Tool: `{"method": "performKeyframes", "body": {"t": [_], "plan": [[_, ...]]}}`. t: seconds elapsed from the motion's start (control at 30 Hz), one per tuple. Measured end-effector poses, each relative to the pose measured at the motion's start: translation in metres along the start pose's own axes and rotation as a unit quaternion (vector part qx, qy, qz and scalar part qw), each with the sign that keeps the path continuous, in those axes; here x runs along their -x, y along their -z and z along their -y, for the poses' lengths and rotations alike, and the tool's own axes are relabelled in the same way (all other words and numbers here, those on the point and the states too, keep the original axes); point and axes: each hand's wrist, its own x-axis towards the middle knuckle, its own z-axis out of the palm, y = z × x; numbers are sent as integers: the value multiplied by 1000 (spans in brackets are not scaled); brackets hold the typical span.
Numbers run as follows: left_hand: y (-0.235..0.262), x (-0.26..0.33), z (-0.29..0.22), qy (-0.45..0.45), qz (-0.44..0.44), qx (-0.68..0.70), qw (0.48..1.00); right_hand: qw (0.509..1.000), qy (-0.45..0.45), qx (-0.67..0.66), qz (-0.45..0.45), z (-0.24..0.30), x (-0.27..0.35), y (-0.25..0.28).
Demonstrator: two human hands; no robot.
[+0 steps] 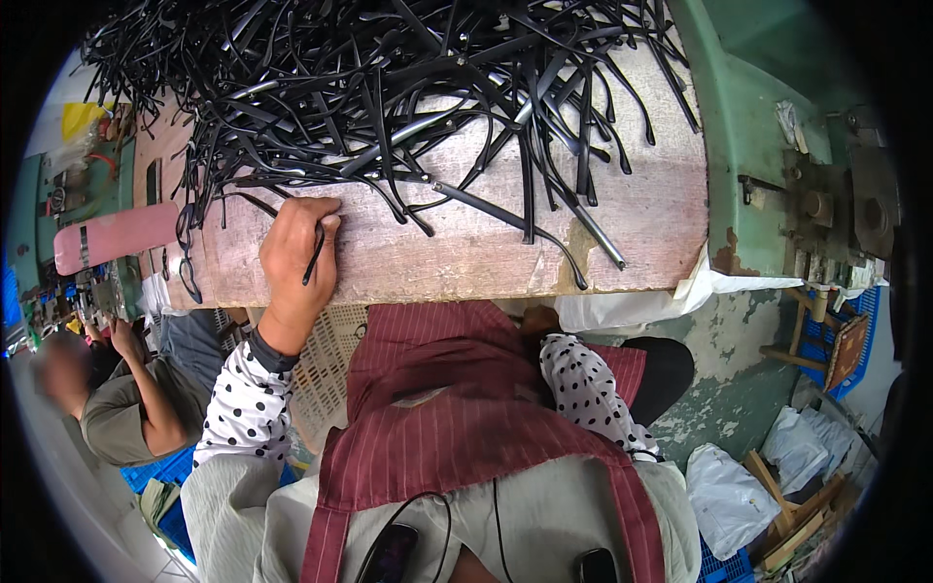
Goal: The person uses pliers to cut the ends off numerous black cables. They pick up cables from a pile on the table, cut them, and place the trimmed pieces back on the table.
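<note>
At nine o'clock a co-worker's arm [146, 398] showed, one other person seated low beside the desk [457, 257]. The left hand [296, 255], just left of centre, rested on the worn desk with its fingers narrowed around one thin black temple arm [314, 255]. From ten to one o'clock lay the heap of black temple arms [408, 87], far too many and too tangled to count, so the work looked barely begun: one piece in hand, the mass untouched. The right hand [537, 321], at centre, sat below the desk edge, mostly hidden; whether its fingers held anything I could not tell. At three o'clock stood one green machine [748, 126].
</note>
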Motion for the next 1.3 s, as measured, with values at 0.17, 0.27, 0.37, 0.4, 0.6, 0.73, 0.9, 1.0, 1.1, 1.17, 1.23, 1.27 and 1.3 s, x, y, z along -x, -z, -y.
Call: {"method": "performKeyframes", "body": {"t": [0.17,0.27,0.37,0.4,0.6,0.73,0.9,1.0,1.1,1.17,1.23,1.27,1.3], "plan": [[-3,6,4,-1,-23,9,1000,1000,-12,-22,-3,-6,5,-22],[-8,9,11,-3,-57,36,998,994,-38,-95,-40,8,23,20],[-8,24,16,10,-96,69,993,964,-78,-202,-158,55,97,93],[-4,19,12,-6,-105,82,991,963,-36,-204,-173,52,80,77],[-3,33,16,-83,-229,102,965,887,149,-319,-298,111,216,120],[-2,48,-19,-94,-234,233,939,805,300,-353,-371,125,294,137],[14,69,-79,81,-41,624,776,736,245,-537,-332,134,339,139],[32,55,-86,236,62,805,541,744,214,-521,-359,138,370,156],[30,56,-81,267,82,848,451,749,273,-234,-556,155,396,174],[35,57,-81,272,86,845,453,738,306,-127,-588,164,413,185],[37,58,-82,264,86,843,462,717,296,-69,-627,168,416,192],[40,58,-84,266,83,834,477,719,279,-26,-636,170,423,198],[44,57,-87,268,81,825,491,718,262,18,-644,172,427,203]]}}
